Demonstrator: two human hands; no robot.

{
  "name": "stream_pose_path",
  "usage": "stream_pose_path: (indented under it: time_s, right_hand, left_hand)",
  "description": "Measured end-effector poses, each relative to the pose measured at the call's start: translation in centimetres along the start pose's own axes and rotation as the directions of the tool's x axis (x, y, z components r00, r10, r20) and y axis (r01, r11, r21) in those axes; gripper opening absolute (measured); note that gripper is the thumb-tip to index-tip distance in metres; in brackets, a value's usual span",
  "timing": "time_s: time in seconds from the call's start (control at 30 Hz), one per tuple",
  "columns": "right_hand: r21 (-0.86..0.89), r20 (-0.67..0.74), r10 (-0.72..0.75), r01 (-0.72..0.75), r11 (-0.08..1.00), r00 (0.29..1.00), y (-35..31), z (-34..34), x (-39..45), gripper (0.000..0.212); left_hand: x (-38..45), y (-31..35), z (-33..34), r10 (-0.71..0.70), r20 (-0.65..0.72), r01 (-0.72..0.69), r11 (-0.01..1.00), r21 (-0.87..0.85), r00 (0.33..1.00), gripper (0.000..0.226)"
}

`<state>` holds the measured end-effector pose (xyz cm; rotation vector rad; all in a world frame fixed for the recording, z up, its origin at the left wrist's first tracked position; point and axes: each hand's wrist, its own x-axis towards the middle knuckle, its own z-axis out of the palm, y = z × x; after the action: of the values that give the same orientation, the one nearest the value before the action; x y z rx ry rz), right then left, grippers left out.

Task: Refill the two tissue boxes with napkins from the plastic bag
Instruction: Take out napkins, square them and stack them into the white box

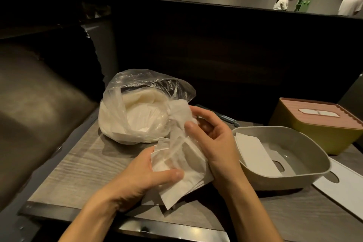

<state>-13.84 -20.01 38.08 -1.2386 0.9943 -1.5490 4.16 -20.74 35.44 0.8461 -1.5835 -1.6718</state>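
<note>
Left of the open grey box [282,155], bare surface [82,163] lies before the plastic bag [137,108]; the closed yellow box [322,124] blocks behind it.

head view, close, downward over table [82,163]

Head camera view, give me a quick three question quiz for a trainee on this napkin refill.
1. True or false: the yellow tissue box has its pink lid on.
2. Which holds the stack of napkins? A: left hand only; B: right hand only; C: both hands.
3. Fill in: the open grey tissue box lies to the ___ of the plastic bag in the picture.

Key: 1 true; 2 C; 3 right.
</note>
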Motion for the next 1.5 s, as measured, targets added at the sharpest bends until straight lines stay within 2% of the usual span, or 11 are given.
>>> stream_pose_path:
  time_s: [0.13, 0.3, 0.43, 0.6, 0.77, 0.97, 1.03, 1.1, 1.2, 1.3, 1.5]
  right_hand:
    - [-0.132, -0.107, -0.237, 0.223, 0.966, 0.966, -1.5, 0.6, 0.0, 0.023]
    - [-0.109, -0.176, -0.375, 0.36, 0.926, 0.91, -4.2, 1.0, 0.6, 0.018]
    - [0.219, -0.002, -0.074, 0.072, 0.973, 0.997, -4.4, 1.0, 0.1, 0.03]
    - [0.081, 0.002, 0.166, -0.165, 0.983, 0.986, -2.0, 1.6, -0.2, 0.026]
    - [0.218, -0.073, 0.239, -0.218, 0.951, 0.968, -2.4, 1.3, 0.2, 0.037]
    - [0.565, 0.338, 0.267, -0.422, 0.709, 0.902, -5.6, 1.1, -1.0, 0.044]
    - [0.5, 0.318, 0.305, -0.432, 0.751, 0.898, -5.0, 1.3, -1.2, 0.043]
    - [0.333, 0.151, 0.306, -0.34, 0.879, 0.94, -4.2, 1.5, -1.1, 0.035]
    - [0.02, -0.034, 0.151, -0.15, 0.988, 0.988, -2.9, 1.5, -0.6, 0.026]
    - [-0.153, -0.111, 0.031, -0.048, 0.987, 0.993, -1.4, 1.1, -0.2, 0.028]
    - [-0.251, -0.214, -0.019, -0.037, 0.967, 0.977, 1.1, 1.1, 0.2, 0.052]
  left_hand:
    - [0.1, -0.3, 0.0, -0.061, -0.069, 0.055, 0.994, -0.09, 0.996, 0.041]
    - [0.5, -0.1, 0.2, -0.162, -0.187, 0.108, 0.957, -0.27, 0.969, 0.046]
    - [0.6, 0.7, 0.2, -0.219, -0.216, 0.094, 0.876, -0.473, 0.951, 0.05]
    - [0.2, 1.6, 0.8, -0.142, -0.221, 0.025, 0.887, -0.461, 0.965, 0.03]
    - [0.3, 1.4, 0.6, -0.171, -0.224, 0.032, 0.855, -0.517, 0.959, 0.028]
    - [0.6, 1.1, 0.5, -0.21, -0.231, 0.041, 0.819, -0.573, 0.95, 0.044]
    - [0.4, 1.4, 0.5, -0.18, -0.217, 0.023, 0.818, -0.575, 0.96, 0.045]
    - [0.2, 1.5, 0.4, -0.163, -0.141, 0.046, 0.798, -0.601, 0.976, 0.053]
    - [0.3, 1.1, 0.1, -0.151, -0.102, 0.072, 0.838, -0.541, 0.983, 0.032]
    - [0.4, 0.8, -0.1, -0.185, -0.157, 0.077, 0.848, -0.524, 0.97, 0.032]
    - [0.7, 0.6, -0.2, -0.229, -0.138, 0.111, 0.811, -0.575, 0.964, 0.032]
